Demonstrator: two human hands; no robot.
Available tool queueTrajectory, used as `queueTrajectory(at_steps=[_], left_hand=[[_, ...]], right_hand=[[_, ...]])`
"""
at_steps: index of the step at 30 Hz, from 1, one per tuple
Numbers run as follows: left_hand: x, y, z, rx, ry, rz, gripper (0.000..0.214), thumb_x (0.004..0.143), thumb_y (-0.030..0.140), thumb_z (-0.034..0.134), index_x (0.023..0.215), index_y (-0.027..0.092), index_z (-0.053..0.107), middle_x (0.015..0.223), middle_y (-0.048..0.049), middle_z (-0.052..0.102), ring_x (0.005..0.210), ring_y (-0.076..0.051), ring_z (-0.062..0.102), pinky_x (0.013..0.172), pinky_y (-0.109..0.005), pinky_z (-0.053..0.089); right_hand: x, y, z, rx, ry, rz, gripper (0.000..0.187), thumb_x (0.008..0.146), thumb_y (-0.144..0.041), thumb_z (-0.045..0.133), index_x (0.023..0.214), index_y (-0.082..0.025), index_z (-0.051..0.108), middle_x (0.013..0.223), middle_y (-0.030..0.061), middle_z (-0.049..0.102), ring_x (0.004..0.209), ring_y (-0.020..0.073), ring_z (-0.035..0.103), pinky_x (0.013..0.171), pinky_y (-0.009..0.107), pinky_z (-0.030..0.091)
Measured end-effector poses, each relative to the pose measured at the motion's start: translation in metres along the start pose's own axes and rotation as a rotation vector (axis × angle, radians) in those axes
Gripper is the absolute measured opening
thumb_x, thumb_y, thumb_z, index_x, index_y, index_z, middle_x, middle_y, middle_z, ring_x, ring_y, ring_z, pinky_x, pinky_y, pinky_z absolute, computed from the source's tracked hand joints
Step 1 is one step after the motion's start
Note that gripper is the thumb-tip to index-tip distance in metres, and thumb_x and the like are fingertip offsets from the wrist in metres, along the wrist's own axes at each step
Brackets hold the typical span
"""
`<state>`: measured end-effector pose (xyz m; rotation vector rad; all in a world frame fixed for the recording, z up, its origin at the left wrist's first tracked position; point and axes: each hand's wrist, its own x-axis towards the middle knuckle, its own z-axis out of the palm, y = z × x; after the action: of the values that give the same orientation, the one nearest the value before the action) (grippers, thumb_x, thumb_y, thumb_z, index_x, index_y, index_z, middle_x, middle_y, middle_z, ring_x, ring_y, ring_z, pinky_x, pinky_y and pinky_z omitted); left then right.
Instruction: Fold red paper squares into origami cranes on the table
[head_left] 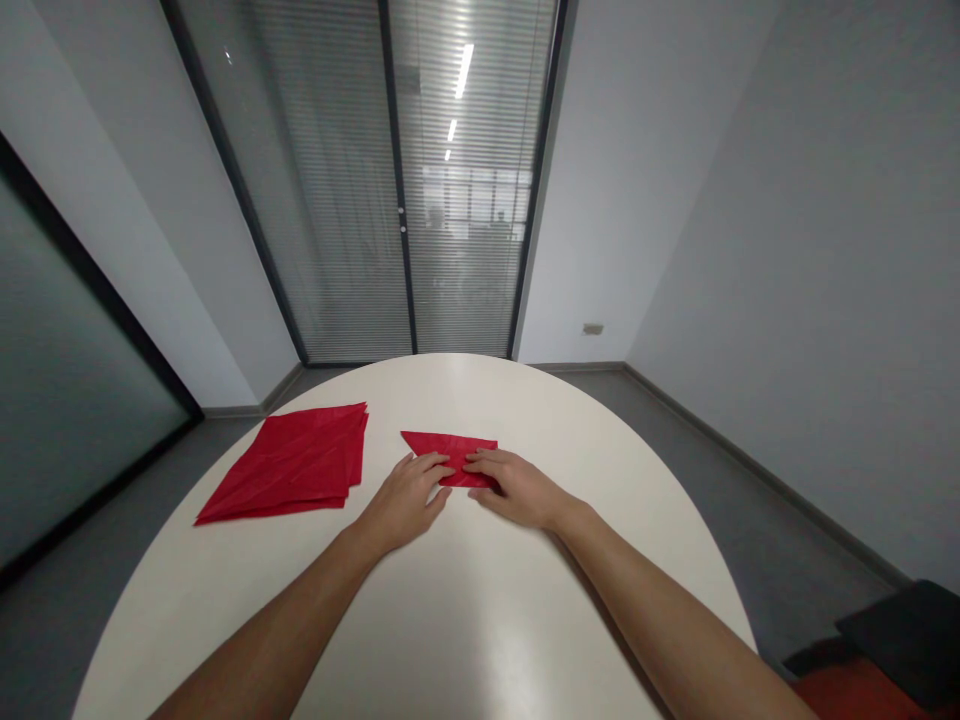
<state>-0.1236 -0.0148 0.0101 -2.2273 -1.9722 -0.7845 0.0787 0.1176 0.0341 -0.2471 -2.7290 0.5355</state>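
Note:
A small folded red cloth (pixel 450 444) lies on the table in front of me, with a pointed corner at its left end. My left hand (pixel 405 498) rests on its near left part, fingers stretched over the fabric and thumb apart at the near edge. On the right part lies my right hand (pixel 517 486), its fingers extended across the cloth and its thumb by the near edge. Both hands are open, and their fingertips almost meet. Part of the cloth is hidden under them. To the left, a larger stack of red cloths (pixel 289 462) lies flat, with edges slightly out of line.
The round white table (pixel 465 385) fills the middle of the view. Beyond it stand a glass partition with blinds (pixel 465 260) and pale walls. A chair with black and orange-red parts (pixel 892 650) stands at the lower right.

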Motion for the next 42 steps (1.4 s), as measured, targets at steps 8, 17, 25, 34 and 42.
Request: queueTrajectory(at_steps=[8, 17, 25, 34, 42], left_hand=[[0.002, 0.001, 0.0, -0.023, 0.002, -0.001, 0.018, 0.096, 0.025, 0.057, 0.109, 0.022, 0.068, 0.125, -0.0087, 0.07, 0.118, -0.026, 0.064, 0.107, -0.05, 0.045], [0.005, 0.007, -0.004, -0.027, -0.013, -0.034, 0.016, 0.095, 0.014, 0.047, 0.093, 0.021, 0.061, 0.112, -0.0074, 0.073, 0.106, -0.025, 0.067, 0.105, -0.049, 0.045], [0.005, 0.008, -0.007, -0.126, -0.009, -0.076, 0.014, 0.093, 0.021, 0.052, 0.079, 0.022, 0.055, 0.108, -0.0073, 0.072, 0.104, -0.024, 0.066, 0.098, -0.043, 0.05], [0.007, 0.006, -0.001, -0.141, 0.022, -0.174, 0.017, 0.095, 0.018, 0.049, 0.108, 0.02, 0.059, 0.104, -0.0065, 0.071, 0.095, -0.023, 0.068, 0.086, -0.038, 0.054], [0.007, -0.001, 0.007, -0.079, 0.034, -0.065, 0.041, 0.091, 0.007, 0.049, 0.125, 0.022, 0.065, 0.136, -0.0062, 0.064, 0.122, -0.023, 0.062, 0.108, -0.042, 0.049]], right_hand=[[0.002, -0.005, -0.008, -0.125, -0.022, 0.03, 0.028, 0.1, -0.032, 0.052, 0.118, -0.023, 0.072, 0.113, 0.007, 0.076, 0.102, 0.0229, 0.07, 0.092, 0.034, 0.051], [0.001, -0.011, -0.015, -0.105, -0.007, -0.001, 0.036, 0.095, -0.039, 0.061, 0.126, -0.021, 0.066, 0.118, 0.0093, 0.074, 0.105, 0.0243, 0.068, 0.093, 0.035, 0.048], [0.0, 0.002, -0.004, -0.023, 0.031, 0.12, 0.036, 0.102, -0.03, 0.049, 0.136, -0.021, 0.056, 0.119, 0.0113, 0.072, 0.105, 0.0238, 0.068, 0.091, 0.035, 0.05], [0.004, 0.016, 0.011, 0.076, 0.18, 0.241, 0.047, 0.099, -0.022, 0.051, 0.146, -0.022, 0.042, 0.109, 0.0089, 0.071, 0.096, 0.0219, 0.067, 0.086, 0.035, 0.051], [0.008, 0.016, 0.008, -0.073, 0.216, 0.08, 0.033, 0.095, -0.011, 0.054, 0.119, -0.025, 0.071, 0.128, 0.0101, 0.064, 0.116, 0.0245, 0.06, 0.099, 0.043, 0.049]])
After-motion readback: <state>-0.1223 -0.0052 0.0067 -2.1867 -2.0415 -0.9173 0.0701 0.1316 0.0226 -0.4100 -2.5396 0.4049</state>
